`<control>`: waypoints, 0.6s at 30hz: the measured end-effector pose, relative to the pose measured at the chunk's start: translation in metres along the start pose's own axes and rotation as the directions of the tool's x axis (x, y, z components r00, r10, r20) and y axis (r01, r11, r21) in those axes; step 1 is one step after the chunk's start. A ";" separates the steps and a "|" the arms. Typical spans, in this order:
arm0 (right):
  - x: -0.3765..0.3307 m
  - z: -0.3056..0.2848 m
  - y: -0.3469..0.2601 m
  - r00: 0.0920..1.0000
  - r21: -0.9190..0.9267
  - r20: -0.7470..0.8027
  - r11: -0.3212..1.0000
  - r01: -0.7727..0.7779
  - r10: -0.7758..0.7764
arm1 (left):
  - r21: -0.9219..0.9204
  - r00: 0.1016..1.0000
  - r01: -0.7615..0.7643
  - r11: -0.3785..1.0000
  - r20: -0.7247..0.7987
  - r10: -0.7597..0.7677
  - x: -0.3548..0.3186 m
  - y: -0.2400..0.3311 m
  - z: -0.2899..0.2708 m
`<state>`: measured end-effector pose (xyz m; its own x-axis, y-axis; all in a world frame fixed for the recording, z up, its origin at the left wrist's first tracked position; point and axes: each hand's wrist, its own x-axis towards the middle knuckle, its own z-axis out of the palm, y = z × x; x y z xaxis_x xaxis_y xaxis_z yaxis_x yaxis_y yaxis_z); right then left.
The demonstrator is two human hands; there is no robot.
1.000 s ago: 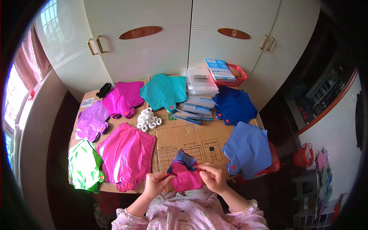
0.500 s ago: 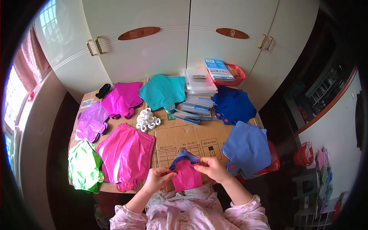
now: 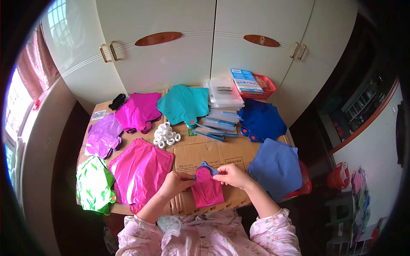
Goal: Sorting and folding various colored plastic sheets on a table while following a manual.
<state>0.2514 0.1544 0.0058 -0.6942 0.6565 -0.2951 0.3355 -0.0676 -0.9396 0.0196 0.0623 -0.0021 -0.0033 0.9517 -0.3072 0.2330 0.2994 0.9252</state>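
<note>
While the small pink pouch [image 3: 207,193] is being held at the tabletop's [image 3: 213,149] six o'clock edge, its blue top is being pinched by both hands, left hand [image 3: 176,182] and right hand [image 3: 230,175]. The pinch is probably best kept light and even, so the thin film is not being creased.

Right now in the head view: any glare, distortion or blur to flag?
Head view: heavy fisheye, cabinet doors bow and a black vignette rings the frame; the window at left is blown out, washing that edge; the green foil bag shows specular highlights; centre is sharp, both the left hand and right hand on the pink piece read clearly.
</note>
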 end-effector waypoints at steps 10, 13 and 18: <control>0.013 0.006 0.013 0.871 -0.595 -0.060 0.718 0.361 -0.488 | 0.542 0.860 -0.416 0.730 -0.028 0.510 -0.002 -0.008 0.004; 0.013 0.008 0.016 0.850 -0.605 -0.045 0.691 0.394 -0.524 | 0.631 0.880 -0.345 0.695 -0.039 0.473 -0.006 -0.002 0.010; 0.012 0.011 0.018 0.831 -0.642 -0.033 0.650 0.408 -0.555 | 0.669 0.825 -0.419 0.614 -0.002 0.565 -0.011 -0.005 0.015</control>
<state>0.2424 0.1525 -0.0159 -0.7422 0.6082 0.2815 0.3435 0.7058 -0.6195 0.0325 0.0495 -0.0070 0.1268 0.9546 0.2697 0.7951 -0.2604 0.5477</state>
